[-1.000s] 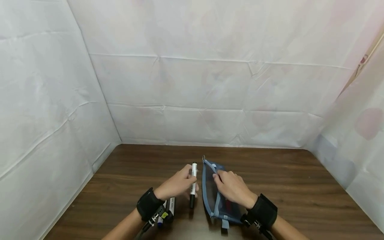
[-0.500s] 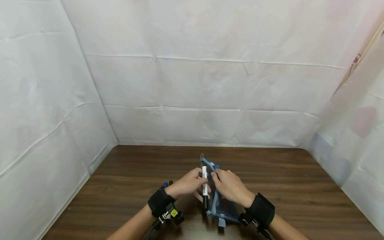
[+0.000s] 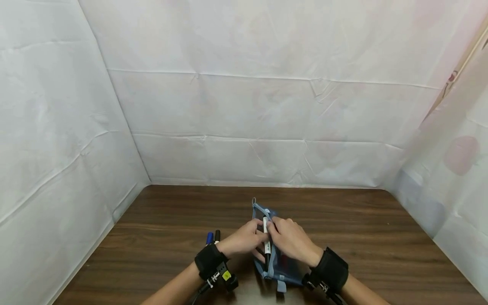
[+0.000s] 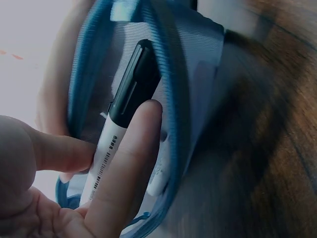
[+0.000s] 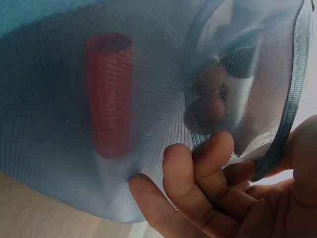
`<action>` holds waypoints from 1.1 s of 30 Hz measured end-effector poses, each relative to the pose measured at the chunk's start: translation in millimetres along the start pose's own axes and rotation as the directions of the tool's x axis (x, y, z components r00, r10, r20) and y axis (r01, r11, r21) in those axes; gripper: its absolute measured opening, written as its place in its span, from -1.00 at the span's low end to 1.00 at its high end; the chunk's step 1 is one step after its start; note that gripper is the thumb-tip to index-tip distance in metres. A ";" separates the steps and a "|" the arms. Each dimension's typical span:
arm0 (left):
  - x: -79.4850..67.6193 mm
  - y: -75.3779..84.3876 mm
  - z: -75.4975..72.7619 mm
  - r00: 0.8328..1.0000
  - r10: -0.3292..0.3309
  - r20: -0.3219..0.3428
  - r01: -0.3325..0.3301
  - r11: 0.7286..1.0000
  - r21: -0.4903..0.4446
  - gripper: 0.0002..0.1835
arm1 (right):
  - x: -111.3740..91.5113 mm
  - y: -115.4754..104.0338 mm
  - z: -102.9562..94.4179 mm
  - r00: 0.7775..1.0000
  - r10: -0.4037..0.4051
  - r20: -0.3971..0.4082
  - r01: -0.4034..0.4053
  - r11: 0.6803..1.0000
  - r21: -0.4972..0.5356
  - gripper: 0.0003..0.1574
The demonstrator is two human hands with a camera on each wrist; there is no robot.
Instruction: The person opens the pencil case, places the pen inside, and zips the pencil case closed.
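Observation:
A white marker with a black cap [image 4: 136,84] is pinched between the thumb and fingers of my left hand [image 3: 245,240]. It lies within the unzipped mouth of a blue mesh zip pouch [image 4: 179,89]. My right hand [image 3: 291,239] grips the pouch's zipper edge [image 5: 292,84] with thumb and fingers, its other fingers against the mesh. Through the mesh in the right wrist view, a marker with a red cap [image 5: 110,96] shows inside the pouch. Another white barrel [image 4: 158,176] is partly visible inside, behind my left finger.
On the wooden table [image 3: 171,212], a blue-capped marker [image 3: 209,238] and a black-capped marker [image 3: 217,235] lie left of the pouch, partly hidden by my left wrist. White sheeting [image 3: 259,161] walls the back and sides.
My left hand has carried the black-capped marker rightward from beside the pouch into its open mouth. My right hand keeps its grip on the pouch edge.

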State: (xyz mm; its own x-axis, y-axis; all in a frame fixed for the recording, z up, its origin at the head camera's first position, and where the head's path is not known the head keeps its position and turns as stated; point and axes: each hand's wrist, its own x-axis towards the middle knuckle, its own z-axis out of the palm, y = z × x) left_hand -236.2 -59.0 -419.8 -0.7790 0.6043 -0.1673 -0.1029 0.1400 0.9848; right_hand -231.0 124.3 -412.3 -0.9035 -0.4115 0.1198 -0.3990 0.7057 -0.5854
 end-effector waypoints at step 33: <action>2.6 -2.2 9.6 0.999 0.014 -0.029 -0.006 0.968 0.250 -0.80 | -7.4 -7.2 -2.1 1.000 -0.011 0.021 0.010 0.999 0.035 -0.52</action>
State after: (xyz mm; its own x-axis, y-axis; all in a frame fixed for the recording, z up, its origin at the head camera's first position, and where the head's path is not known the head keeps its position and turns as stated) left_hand -232.1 -50.3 -422.8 -0.7978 0.5834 -0.1520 0.0599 0.3275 0.9429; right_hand -221.8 123.4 -407.3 -0.8956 -0.4313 0.1092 -0.4025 0.6807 -0.6121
